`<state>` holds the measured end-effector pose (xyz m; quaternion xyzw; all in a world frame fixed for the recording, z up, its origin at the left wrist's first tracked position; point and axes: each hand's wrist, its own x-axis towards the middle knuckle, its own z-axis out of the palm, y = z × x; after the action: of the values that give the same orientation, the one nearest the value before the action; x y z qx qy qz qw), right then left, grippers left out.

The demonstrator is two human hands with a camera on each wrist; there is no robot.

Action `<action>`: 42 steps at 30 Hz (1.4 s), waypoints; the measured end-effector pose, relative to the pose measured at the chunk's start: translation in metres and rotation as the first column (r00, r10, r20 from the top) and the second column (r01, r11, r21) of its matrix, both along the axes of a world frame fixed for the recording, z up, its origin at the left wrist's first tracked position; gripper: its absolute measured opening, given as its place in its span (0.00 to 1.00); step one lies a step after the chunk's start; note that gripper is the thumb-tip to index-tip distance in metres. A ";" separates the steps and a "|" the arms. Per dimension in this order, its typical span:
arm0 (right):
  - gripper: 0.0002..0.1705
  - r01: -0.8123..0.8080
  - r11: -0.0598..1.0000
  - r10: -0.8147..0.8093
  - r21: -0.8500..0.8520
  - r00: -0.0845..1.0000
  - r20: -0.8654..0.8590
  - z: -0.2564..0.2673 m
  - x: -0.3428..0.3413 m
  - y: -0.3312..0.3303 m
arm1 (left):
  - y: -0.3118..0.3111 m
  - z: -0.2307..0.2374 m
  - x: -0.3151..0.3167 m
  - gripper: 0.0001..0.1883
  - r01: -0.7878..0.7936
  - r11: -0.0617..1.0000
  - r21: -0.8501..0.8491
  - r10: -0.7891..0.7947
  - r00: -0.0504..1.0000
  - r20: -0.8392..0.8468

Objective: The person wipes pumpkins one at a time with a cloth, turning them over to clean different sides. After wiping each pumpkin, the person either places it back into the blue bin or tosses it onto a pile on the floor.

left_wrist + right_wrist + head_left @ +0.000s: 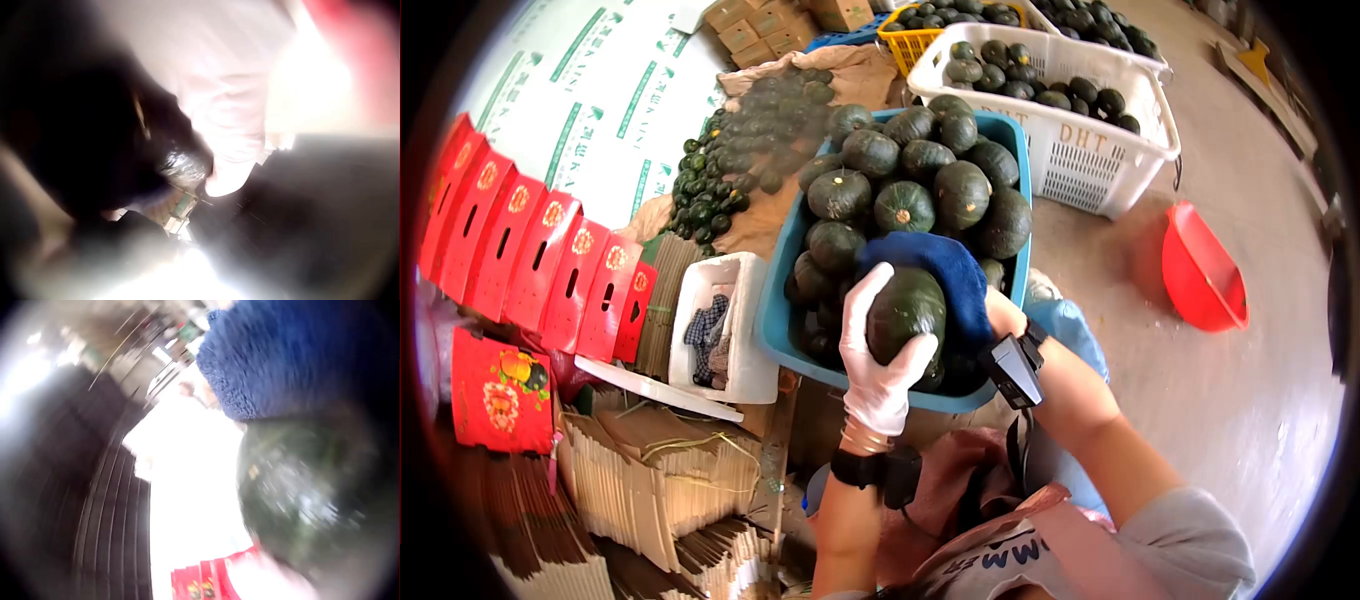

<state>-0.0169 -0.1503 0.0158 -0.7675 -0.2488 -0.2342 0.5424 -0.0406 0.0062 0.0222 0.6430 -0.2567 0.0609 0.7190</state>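
Note:
A dark green pumpkin [906, 314] is held over the blue tub [766, 335] in the head view. My left hand [873, 365], in a white glove, grips it with fingers along its left side and thumb across the near side. A blue cloth [935, 262] curves over the far and right sides of the pumpkin. My right hand [1003, 316] holds this cloth against the skin, its fingers hidden beneath. In the right wrist view the cloth [269, 359] lies right against the glossy pumpkin [306, 494]. Several more pumpkins [905, 205] fill the tub.
White crates [1090, 150] of pumpkins stand at the back right, a red basin [1200, 270] on the floor. Smaller pumpkins [710, 190] lie on brown sheeting. Left are red boxes [540, 270], a foam box [750, 330] with cloths and stacked cardboard [620, 480].

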 end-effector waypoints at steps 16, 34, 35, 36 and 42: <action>0.20 0.386 0.919 -0.393 0.074 0.889 0.235 -0.051 0.025 0.030 | -0.002 -0.036 0.040 0.22 -0.075 0.931 -0.357 -0.077 0.917 -0.392; 0.50 -0.108 0.988 0.124 0.110 0.981 -0.151 -0.014 -0.005 -0.015 | 0.007 0.018 0.030 0.32 0.164 0.983 -0.084 -0.183 0.822 -0.540; 0.48 -0.134 0.932 0.219 0.336 0.949 -0.227 -0.016 -0.013 -0.008 | 0.006 0.005 0.036 0.30 0.185 0.977 -0.107 -0.213 0.798 -0.563; 0.49 -0.096 0.835 0.307 0.542 0.899 -0.313 -0.017 -0.019 -0.005 | 0.003 0.010 0.031 0.30 0.173 0.982 -0.078 -0.188 0.822 -0.538; 0.40 0.164 0.930 -0.080 0.329 0.964 -0.255 -0.049 -0.041 0.020 | 0.007 0.006 0.007 0.36 0.114 0.986 -0.123 -0.161 0.851 -0.500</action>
<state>-0.0574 -0.1303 -0.0330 -0.6963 -0.0884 -0.2145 0.6792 -0.0337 0.0133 0.0280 0.5836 -0.1007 -0.1507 0.7915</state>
